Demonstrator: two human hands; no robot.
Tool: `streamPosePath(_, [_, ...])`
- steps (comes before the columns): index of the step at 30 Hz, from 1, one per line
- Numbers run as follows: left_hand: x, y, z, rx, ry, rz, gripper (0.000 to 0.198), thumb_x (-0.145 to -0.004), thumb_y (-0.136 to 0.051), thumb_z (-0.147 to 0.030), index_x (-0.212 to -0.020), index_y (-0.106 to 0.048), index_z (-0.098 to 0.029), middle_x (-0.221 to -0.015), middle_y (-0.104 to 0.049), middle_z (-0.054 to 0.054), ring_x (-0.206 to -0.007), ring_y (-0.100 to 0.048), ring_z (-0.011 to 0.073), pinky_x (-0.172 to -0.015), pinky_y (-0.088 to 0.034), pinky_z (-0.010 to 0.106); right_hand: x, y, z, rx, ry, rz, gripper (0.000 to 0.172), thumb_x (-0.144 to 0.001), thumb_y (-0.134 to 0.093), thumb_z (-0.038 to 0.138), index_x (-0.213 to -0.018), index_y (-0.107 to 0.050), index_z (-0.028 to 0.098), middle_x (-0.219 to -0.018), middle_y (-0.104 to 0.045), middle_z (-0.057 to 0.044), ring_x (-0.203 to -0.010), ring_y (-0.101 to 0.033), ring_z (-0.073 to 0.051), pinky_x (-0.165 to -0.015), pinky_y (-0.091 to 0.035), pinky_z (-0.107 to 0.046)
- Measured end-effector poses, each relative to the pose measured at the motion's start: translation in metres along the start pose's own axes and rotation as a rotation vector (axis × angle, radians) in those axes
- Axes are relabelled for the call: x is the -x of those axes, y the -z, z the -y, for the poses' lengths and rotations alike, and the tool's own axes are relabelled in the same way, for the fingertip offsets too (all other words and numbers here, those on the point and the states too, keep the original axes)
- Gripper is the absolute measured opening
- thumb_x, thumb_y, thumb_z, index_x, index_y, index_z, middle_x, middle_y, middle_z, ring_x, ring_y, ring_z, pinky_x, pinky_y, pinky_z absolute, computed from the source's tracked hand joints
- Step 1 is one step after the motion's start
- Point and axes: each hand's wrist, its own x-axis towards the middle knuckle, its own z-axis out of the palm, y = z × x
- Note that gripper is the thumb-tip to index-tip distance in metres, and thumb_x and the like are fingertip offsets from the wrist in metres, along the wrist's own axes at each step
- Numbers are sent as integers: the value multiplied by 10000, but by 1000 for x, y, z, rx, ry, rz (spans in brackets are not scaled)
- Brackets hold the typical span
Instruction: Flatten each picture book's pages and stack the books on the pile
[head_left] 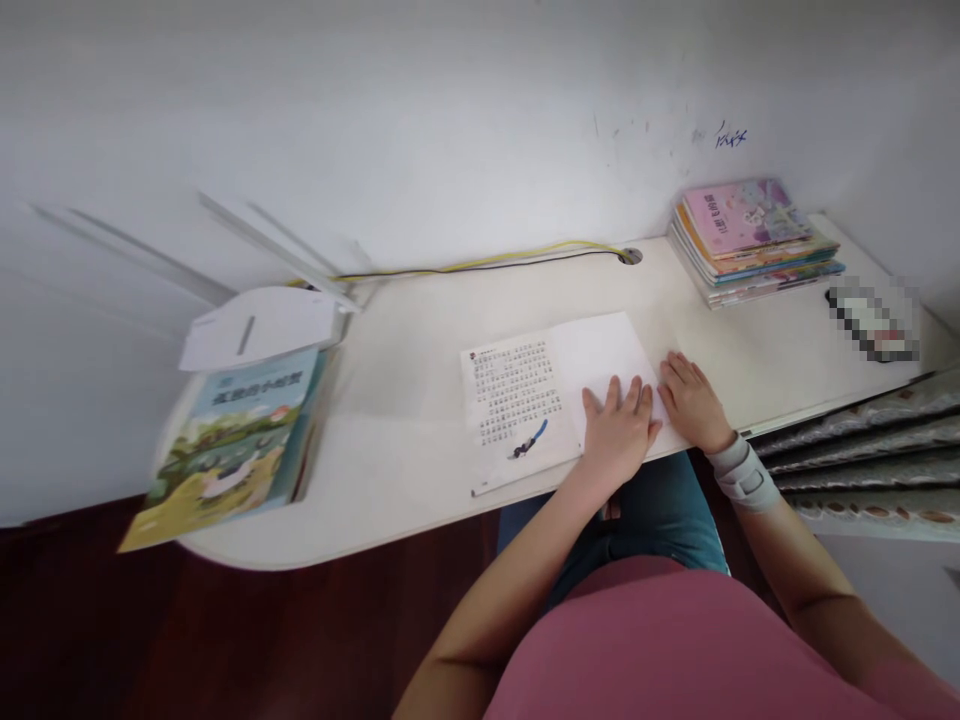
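Note:
An open book (516, 390) lies on the white desk, its left page printed with lines of characters and a small picture of a long-tailed bird. The right page looks blank. My left hand (619, 428) rests flat on that right page with fingers spread, covering its lower part. At the page's right edge, my right hand (693, 404) lies palm down with its fingers stretched out; whether it touches the paper or just the desk beside it I cannot tell. A pale band (742, 474) wraps my right wrist.
A stack of books (240, 430) overhangs the front edge of the desk (390, 400) at the left, under a white router-like device (259, 325). Another book stack (754, 225) and a pixelated dark object (870, 320) are at the right. Cables (480, 266) run along the wall to a hole.

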Motion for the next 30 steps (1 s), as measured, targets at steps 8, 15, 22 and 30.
streamPosePath(8, [-34,25,36,-48,-12,159,777,-880,-431,-588,-1460,-292,-90,-1538,-177,235,-1423,-144,396,-1073,-155,669,-17,15,-21,59,106,120,502,-909,-448,366,-1341,-478,112,-1461,-395,-198,-1350,-366,-306,-1067,-338,-477])
streamPosePath(15, [-34,13,40,-26,-76,190,841,-864,-400,-641,-1489,-210,-111,-1548,-145,226,-1432,-119,380,-1080,-125,664,-26,12,-33,96,187,193,613,-937,-375,476,-1403,-397,78,-1501,-318,-206,-1399,-273,-309,-1102,-260,-492])
streamPosePath(22, [-41,18,48,-3,-155,213,814,-865,-427,-626,-1489,-217,-147,-1557,-142,177,-1445,-116,317,-1118,-96,605,-24,6,-36,94,209,173,641,-945,-332,500,-1414,-374,66,-1496,-308,-232,-1404,-257,-316,-1099,-249,-515])
streamPosePath(30, [-42,11,41,-5,-158,200,757,-900,-382,-584,-1492,-206,-147,-1562,-152,148,-1445,-126,308,-1121,-113,604,-26,4,-40,81,201,181,646,-942,-340,505,-1417,-372,69,-1502,-301,-226,-1408,-246,-313,-1098,-257,-508])
